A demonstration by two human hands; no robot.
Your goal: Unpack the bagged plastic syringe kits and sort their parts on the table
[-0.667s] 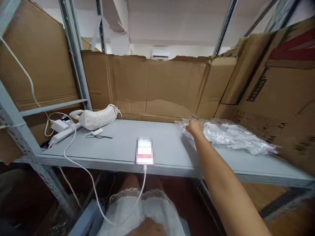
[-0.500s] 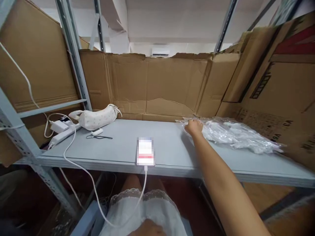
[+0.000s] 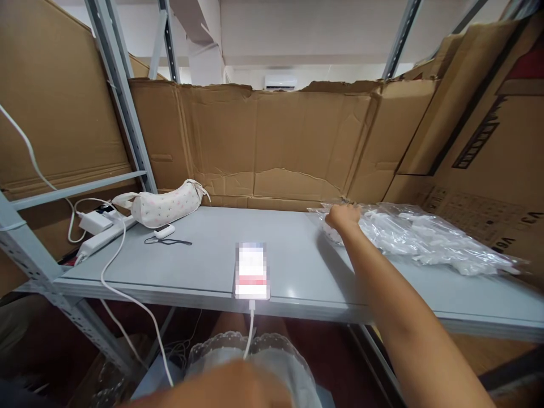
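Observation:
My right hand (image 3: 343,217) is stretched across the shelf, its fingers closed on the left end of a clear plastic bag (image 3: 408,235). White contents show through the crinkled plastic, but I cannot make out what they are. Low in the view, my left hand (image 3: 246,385) hangs above my lap, smeared by motion, with its fingers indistinct. In front of me at the shelf's edge lies a phone (image 3: 251,272) with a lit, blurred screen. A white cable (image 3: 250,323) is plugged into its near end.
At the left of the grey shelf (image 3: 178,277) sit a white fabric pouch (image 3: 165,205), a small white device (image 3: 164,231) with a dark strap, and a power strip (image 3: 102,238). Cardboard panels (image 3: 276,141) wall the back and sides. Metal posts (image 3: 121,96) stand at the corners.
My left hand has risen from my lap into the bottom of the view. My right hand stays on the bag's left end. The view has shifted slightly.

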